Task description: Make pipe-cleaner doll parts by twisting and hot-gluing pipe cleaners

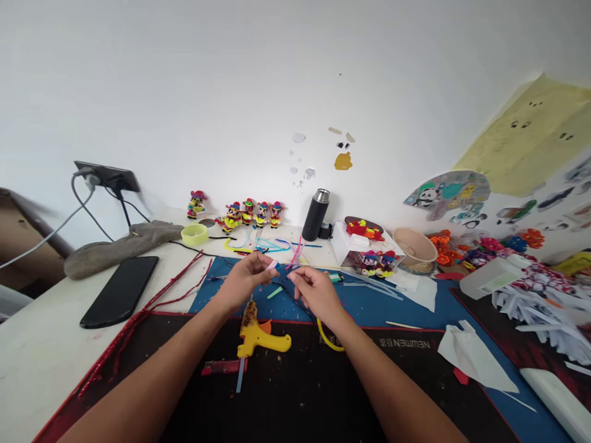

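My left hand (252,275) is closed in a pinch on a small whitish piece (272,264), at the middle of the view. Just to its right, my right hand (318,294) is also pinched, with thumb and finger together; what it grips is too small to make out. Something dark blue shows between the fingertips, hard to tell from the mat behind. Below my hands a yellow hot glue gun (265,340) lies on its side, a glue stick (241,375) poking out of it. A yellow loop (329,338) shows beside my right wrist.
Several small figurines (248,212) stand along the wall, left of a black thermos (316,215). Red twisted cords (138,319) and a phone (120,292) lie at left, near a roll of tape (194,234). On the right are a beige bowl (414,246) and paper scraps (468,354).
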{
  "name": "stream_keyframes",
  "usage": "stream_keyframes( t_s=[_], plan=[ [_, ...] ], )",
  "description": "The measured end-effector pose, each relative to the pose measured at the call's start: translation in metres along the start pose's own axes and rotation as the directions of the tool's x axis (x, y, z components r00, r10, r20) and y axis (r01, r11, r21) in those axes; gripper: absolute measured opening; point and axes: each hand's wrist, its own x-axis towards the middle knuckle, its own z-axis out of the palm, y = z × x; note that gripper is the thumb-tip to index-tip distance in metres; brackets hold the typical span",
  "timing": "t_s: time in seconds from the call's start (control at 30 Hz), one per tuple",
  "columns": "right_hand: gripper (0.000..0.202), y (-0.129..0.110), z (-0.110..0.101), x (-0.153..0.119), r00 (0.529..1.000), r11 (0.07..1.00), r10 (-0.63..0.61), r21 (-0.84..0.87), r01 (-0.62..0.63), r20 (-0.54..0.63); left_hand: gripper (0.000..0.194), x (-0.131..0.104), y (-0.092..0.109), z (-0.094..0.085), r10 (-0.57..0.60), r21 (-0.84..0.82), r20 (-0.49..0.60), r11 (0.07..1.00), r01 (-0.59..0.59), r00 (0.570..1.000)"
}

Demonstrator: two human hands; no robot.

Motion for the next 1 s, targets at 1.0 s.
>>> stream_keyframes(
  t_s=[1.0],
  plan=[
    [0.041,0.014,0.016,0.016,0.993,0.916,-0.010,0.399,-0.038,0.115,0.036,-0.006,0.002,0.009,-0.101,0.067,0.120,0.993,0.094,0.988]
  ],
)
